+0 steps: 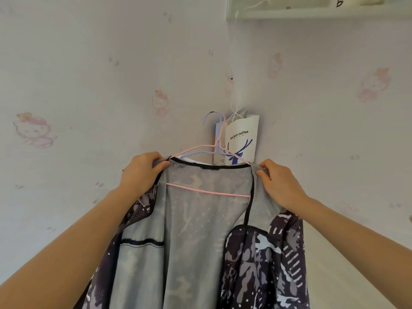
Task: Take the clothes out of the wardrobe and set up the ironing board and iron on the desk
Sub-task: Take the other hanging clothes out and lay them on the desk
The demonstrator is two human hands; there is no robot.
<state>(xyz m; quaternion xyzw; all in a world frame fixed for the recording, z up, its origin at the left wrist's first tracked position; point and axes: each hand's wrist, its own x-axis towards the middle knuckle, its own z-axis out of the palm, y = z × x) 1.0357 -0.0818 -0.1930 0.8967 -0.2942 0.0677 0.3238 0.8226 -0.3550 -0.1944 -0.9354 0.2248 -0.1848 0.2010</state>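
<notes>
Jacket [200, 241] is hanging open on a pink hanger [207, 192] before the wall [89, 85].
Left hand [142, 172] and right hand [281, 184] are each pinching a shoulder of it, fingers curled round the fabric.

Left hand [142, 169] raised, right hand [278, 181] raised, both pinching

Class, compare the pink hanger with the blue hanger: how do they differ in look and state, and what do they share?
Colour: the pink hanger is pale pink, the blue hanger lilac-blue.
Load: the pink hanger carries the camouflage jacket, which the left hand and right hand grip; the blue hanger's load is hidden.
View: the pink hanger's lower bar shows, the blue hanger's only hook and one arm.
Both are thin wire.
</notes>
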